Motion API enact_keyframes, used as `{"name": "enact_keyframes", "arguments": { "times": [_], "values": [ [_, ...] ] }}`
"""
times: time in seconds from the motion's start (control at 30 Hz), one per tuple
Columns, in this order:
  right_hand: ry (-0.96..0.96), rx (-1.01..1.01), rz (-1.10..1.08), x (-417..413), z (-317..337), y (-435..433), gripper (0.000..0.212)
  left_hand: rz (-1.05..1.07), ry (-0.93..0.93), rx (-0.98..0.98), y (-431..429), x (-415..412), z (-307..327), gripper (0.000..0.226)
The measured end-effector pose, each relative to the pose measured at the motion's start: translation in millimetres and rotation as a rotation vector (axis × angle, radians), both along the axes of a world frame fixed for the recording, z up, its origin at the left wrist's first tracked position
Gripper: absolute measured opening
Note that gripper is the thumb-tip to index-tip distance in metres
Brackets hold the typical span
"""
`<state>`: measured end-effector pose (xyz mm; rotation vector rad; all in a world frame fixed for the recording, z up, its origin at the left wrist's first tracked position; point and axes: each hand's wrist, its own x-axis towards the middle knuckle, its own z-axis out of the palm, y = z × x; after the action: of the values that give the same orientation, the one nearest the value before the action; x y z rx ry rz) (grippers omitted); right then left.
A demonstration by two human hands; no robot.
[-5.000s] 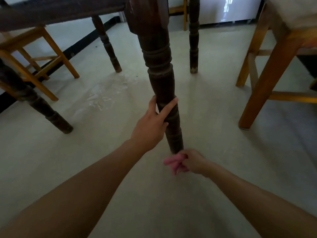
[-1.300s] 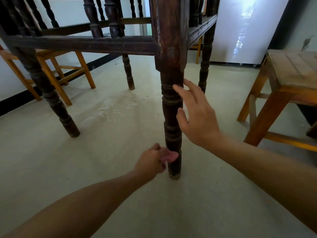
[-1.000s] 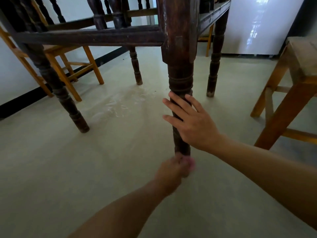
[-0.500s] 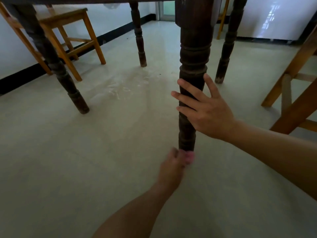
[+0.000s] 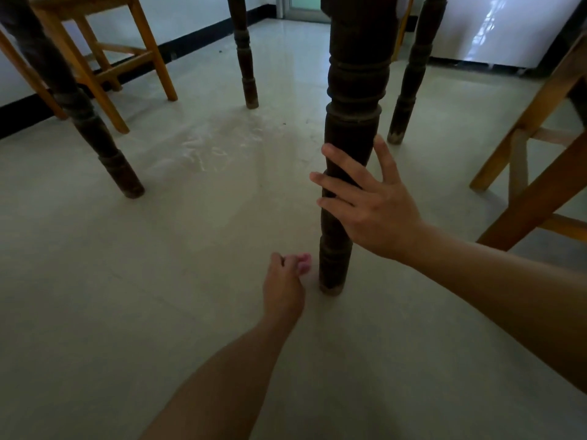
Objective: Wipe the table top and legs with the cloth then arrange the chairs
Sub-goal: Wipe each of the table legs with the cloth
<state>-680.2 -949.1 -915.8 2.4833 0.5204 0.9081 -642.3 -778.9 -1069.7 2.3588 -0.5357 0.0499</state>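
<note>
The near table leg (image 5: 352, 90) is dark turned wood and stands on the pale floor. My right hand (image 5: 371, 201) rests against its lower part, fingers spread across the front and thumb at the right side. My left hand (image 5: 282, 287) is low by the floor, just left of the leg's foot, closed on a small pink cloth (image 5: 303, 262). The cloth sits slightly apart from the leg. The table top is out of view above.
Three more dark table legs stand at the left (image 5: 104, 147), far middle (image 5: 244, 58) and behind the near one (image 5: 409, 84). An orange wooden chair (image 5: 104, 58) is at the back left, another (image 5: 540, 173) close on the right. A dried streak (image 5: 216, 147) marks the floor.
My left hand with the cloth has come off the leg's foot and shifted a little left. My right hand stays on the leg. The view has tipped further down.
</note>
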Motion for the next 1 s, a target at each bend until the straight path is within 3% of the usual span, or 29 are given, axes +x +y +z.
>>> {"name": "enact_keyframes", "arguments": {
  "times": [0.07,0.17,0.23,0.3,0.33,0.4,0.57,0.6,0.67,0.73,0.77,0.83,0.93,1.0],
  "values": [
    [0.02,-0.006,-0.007,-1.0,-6.2,0.2,0.027,-0.142,0.057,-0.004,-8.6,-13.7,-0.3,0.026],
    [0.099,-0.014,0.004,-3.2,-18.5,-2.2,0.028,-0.523,0.037,0.075,-21.4,-51.3,-16.7,0.032],
    [0.148,-0.011,0.011,-3.0,-23.8,-2.4,0.031,-0.442,0.075,-0.007,-17.0,-37.9,-21.7,0.024],
    [0.148,0.012,0.01,-2.0,-27.2,-3.5,0.035,-0.128,0.089,0.019,-9.3,-9.6,-23.1,0.012],
    [0.144,0.021,0.009,-0.8,-28.9,-3.6,0.036,0.025,0.1,0.044,-5.5,3.3,-25.9,0.014],
    [0.108,0.033,0.015,2.1,-31.9,-2.3,0.034,0.103,0.094,0.033,-6.2,8.1,-24.9,0.025],
    [-0.01,0.067,0.063,9.4,-39.3,0.1,0.024,-0.534,0.098,0.113,-24.1,-50.8,-35.6,0.025],
    [-0.016,0.067,0.074,10.0,-39.3,-0.5,0.025,-0.524,0.057,0.115,-21.1,-47.1,-41.5,0.021],
    [-0.019,0.071,0.083,9.7,-39.8,-1.4,0.026,-0.244,0.03,0.209,-13.7,-21.2,-54.6,0.01],
    [-0.023,0.088,0.088,9.9,-41.8,-1.0,0.026,0.0,0.096,0.203,-8.9,3.3,-56.4,0.015],
    [-0.035,0.094,0.087,10.4,-42.7,-0.3,0.026,0.025,0.098,0.146,-9.1,6.4,-53.1,0.019],
    [-0.064,0.101,0.083,11.8,-44.7,0.2,0.026,-0.13,0.16,0.098,-19.6,-7.9,-40.2,0.021],
    [-0.063,0.11,0.082,13.0,-46.1,0.4,0.024,-0.542,0.535,-0.002,-34.4,-58.3,-31.6,0.016],
    [-0.061,0.107,0.084,12.8,-45.2,0.6,0.023,-0.463,0.629,-0.086,-32.2,-57.1,-36.1,0.01]
  ]
}}
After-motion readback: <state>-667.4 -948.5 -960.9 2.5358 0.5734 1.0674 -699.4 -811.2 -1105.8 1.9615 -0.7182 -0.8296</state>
